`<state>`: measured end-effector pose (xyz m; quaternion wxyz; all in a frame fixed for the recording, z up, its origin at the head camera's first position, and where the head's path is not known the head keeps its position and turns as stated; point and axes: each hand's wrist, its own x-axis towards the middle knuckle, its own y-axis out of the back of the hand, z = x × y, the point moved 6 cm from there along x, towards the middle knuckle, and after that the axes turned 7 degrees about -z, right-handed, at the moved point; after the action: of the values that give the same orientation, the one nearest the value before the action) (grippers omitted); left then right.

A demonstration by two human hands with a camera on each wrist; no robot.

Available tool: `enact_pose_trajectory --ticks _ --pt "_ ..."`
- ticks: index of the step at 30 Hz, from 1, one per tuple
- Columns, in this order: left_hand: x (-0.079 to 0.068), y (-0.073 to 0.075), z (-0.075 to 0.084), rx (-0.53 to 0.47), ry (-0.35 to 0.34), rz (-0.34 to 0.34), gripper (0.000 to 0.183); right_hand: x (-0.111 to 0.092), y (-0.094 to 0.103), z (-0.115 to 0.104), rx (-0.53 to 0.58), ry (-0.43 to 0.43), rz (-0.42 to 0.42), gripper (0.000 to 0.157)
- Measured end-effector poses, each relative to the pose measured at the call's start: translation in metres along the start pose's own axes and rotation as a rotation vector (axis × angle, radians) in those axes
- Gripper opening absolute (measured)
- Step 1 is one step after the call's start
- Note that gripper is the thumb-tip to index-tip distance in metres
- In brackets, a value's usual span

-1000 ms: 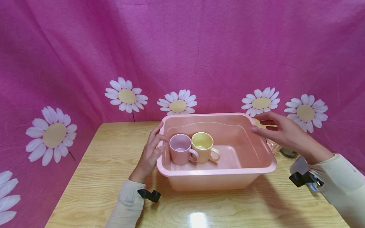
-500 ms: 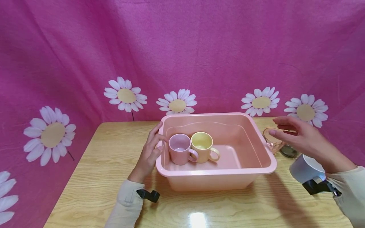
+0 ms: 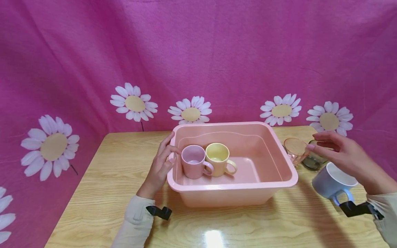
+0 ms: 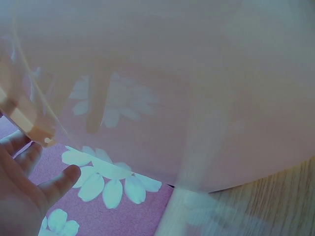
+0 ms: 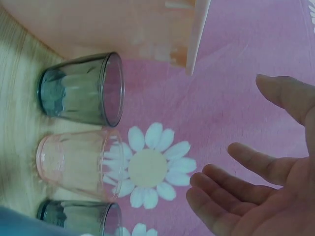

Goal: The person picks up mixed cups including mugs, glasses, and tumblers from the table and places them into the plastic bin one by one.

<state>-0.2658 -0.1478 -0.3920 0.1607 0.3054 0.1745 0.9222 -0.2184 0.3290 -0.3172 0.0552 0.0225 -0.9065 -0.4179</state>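
Note:
On the table stands a pink plastic basin (image 3: 238, 198). Inside it, a pink mug (image 3: 193, 168) and a yellow mug (image 3: 217, 168) stand upright side by side at the left. My left hand (image 3: 158, 168) rests its fingers on the basin's left rim, one fingertip near the pink mug. To the right of the basin, my right hand (image 3: 347, 155) hovers with its fingers loosely bent and nothing in them. Below and beside it are a clear pink glass (image 5: 78, 162), a dark glass (image 5: 81, 91) and another dark glass (image 5: 78, 216), partly hidden in the right wrist view.
A pale blue mug (image 3: 328, 182) stands on the wooden table (image 3: 124, 162) at the right, below my right wrist. Behind the table hangs a magenta cloth (image 3: 198, 62) with white daisies. The basin's wall fills most of the left wrist view.
My right hand has moved away from the basin's right rim, rightward over the glasses. More of the glasses and the pale blue mug shows now. My left hand stays at the left rim.

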Motion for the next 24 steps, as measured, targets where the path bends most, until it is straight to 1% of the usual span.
enact_pose_trajectory --ticks 2,4,9,11,14,20,24 --pt "0.0 0.0 0.0 0.004 0.004 -0.002 0.027 -0.002 0.002 0.005 0.005 0.01 0.017 0.049" --pt "-0.001 0.0 0.001 0.006 0.006 -0.003 0.027 -0.004 0.003 0.01 0.01 -0.004 0.026 0.049" --pt "-0.001 0.0 0.001 0.009 0.011 -0.002 0.027 -0.011 0.004 0.024 0.042 -0.087 0.002 0.055" --pt "-0.001 0.0 0.001 0.008 0.014 -0.003 0.025 -0.014 0.005 0.029 0.055 -0.11 -0.02 0.058" --pt "-0.001 0.001 0.001 0.002 0.015 -0.001 0.025 -0.019 0.005 0.035 0.063 -0.137 -0.029 0.058" --pt "0.0 0.0 0.002 0.001 0.009 0.008 0.025 -0.026 0.008 0.045 0.051 -0.152 -0.009 0.059" --pt "0.0 0.0 0.002 -0.007 0.002 0.009 0.025 -0.032 0.009 0.054 0.03 -0.159 0.011 0.063"
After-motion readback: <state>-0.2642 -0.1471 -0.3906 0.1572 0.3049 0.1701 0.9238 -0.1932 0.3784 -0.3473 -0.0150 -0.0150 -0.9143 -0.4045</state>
